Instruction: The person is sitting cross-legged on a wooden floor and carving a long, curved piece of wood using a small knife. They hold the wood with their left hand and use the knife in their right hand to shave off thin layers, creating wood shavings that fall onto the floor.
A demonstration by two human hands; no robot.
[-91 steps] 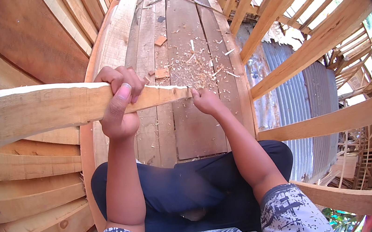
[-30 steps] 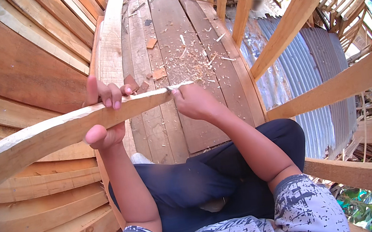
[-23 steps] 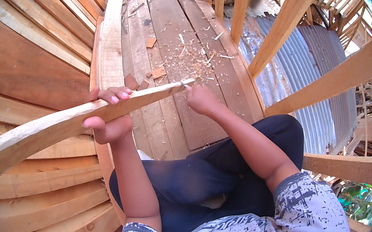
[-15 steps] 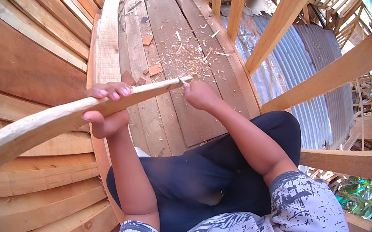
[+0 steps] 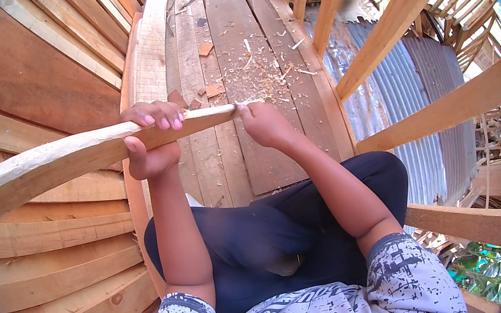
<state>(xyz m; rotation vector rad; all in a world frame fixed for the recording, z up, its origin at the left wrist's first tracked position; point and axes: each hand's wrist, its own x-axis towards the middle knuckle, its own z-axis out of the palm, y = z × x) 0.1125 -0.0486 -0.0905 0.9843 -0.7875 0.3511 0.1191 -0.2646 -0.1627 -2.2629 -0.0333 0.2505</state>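
Note:
A long, curved piece of pale wood [image 5: 73, 156] lies across in front of me, thick on the left and tapering to a narrow tip on the right. My left hand [image 5: 153, 137] grips it near the middle, with the fingers over the far side and the thumb on the near side. At the narrow end my right hand [image 5: 264, 124] is closed round a small knife, whose dark blade [image 5: 234, 110] touches the wood's upper edge. The knife's handle is hidden in the fist. The upper edge of the wood has a rough, freshly cut face.
I sit cross-legged on a plank floor [image 5: 264, 167] strewn with wood shavings [image 5: 258, 73] and reddish scraps [image 5: 215, 89]. Overlapping wooden boards [image 5: 58, 235] rise on the left. A slatted railing [image 5: 428, 111] runs along the right, with corrugated metal sheets [image 5: 405, 79] beyond it.
The blade and right hand have moved left along the narrow end, away from the tip. The left hand keeps its grip, its fingers curled slightly further over the wood.

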